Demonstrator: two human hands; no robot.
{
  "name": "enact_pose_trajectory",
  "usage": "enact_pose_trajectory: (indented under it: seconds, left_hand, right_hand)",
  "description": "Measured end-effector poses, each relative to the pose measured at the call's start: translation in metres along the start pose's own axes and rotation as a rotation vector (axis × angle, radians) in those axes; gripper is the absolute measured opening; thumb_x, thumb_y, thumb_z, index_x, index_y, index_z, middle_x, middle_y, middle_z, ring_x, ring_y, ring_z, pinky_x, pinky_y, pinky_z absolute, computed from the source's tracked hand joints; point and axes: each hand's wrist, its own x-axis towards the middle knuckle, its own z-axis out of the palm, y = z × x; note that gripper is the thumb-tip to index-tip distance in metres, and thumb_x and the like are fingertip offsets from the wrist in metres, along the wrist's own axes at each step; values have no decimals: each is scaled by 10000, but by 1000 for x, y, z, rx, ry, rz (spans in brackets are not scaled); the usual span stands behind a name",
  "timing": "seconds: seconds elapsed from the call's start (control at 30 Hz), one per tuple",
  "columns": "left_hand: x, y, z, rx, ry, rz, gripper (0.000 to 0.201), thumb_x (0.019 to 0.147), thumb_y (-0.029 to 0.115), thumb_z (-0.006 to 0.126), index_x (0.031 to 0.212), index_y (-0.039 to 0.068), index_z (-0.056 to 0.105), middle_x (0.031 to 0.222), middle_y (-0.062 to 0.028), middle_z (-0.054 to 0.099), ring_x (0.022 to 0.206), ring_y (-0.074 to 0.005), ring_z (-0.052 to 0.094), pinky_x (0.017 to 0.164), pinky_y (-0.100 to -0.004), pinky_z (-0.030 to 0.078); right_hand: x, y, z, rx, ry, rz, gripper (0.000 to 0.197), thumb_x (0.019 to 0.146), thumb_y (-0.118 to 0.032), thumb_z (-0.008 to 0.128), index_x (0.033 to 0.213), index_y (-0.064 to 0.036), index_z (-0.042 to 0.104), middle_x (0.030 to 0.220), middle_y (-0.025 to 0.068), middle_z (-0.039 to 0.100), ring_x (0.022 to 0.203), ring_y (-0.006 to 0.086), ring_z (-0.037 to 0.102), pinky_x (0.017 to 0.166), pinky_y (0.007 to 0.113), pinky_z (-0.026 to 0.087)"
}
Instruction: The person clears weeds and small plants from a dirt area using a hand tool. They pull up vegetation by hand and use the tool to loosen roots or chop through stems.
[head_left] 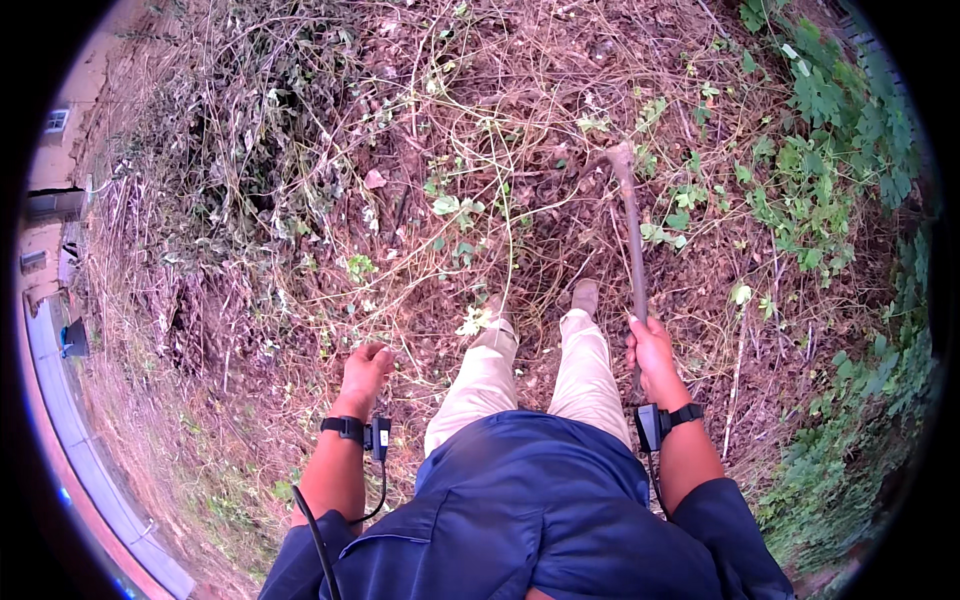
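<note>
My right hand (651, 352) is wrapped round the wooden handle of a hoe (633, 230). The tool points away from me, its dull metal head (621, 157) low among dry stems and leaves; a curved part of that head reaches left, and its tip is hard to make out in the litter. Out to the left of my legs, my left hand (367, 372) hangs with its fingers curled in, and nothing shows in it. Long pale vines (508, 190) run over the ground ahead of my feet, some with small green leaves (458, 207).
A heap of wilted, greyish plants (265, 130) lies at the far left. Leafy green growth (810, 190) lines the right side. My shoes (585, 296) stand in the dry litter. Beyond the left slope are a building wall (75, 145) and a paved strip (75, 420).
</note>
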Motion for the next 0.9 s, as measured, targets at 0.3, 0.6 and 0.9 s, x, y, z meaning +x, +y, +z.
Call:
enact_pose_trajectory:
  seconds: [0.3, 0.6, 0.9]
  left_hand:
    - [60, 79, 82, 157, 54, 127, 539, 908, 334, 608, 1261, -64, 518, 1137, -193, 645, 1039, -244, 628, 901, -327, 486]
    - [168, 189, 218, 405, 109, 276, 864, 818, 496, 655, 1385, -86, 362, 1348, -287, 478, 1251, -359, 492, 1061, -385, 380]
    - [301, 258, 298, 636, 362, 462, 977, 712, 510, 769, 1324, -134, 362, 1258, -301, 520, 1197, -373, 516, 1027, -402, 415]
  right_hand:
    - [69, -23, -9, -52, 3, 38, 142, 989, -227, 504, 905, -114, 480, 593, -34, 440, 409, 75, 402, 350, 231, 320]
    - [114, -5, -79, -18, 47, 128, 129, 975, -229, 518, 931, -108, 506, 591, -22, 437, 378, 81, 391, 324, 234, 311]
    - [147, -15, -106, 15, 18, 283, 156, 980, -209, 497, 1052, -75, 533, 606, -8, 452, 398, 84, 416, 362, 221, 344]
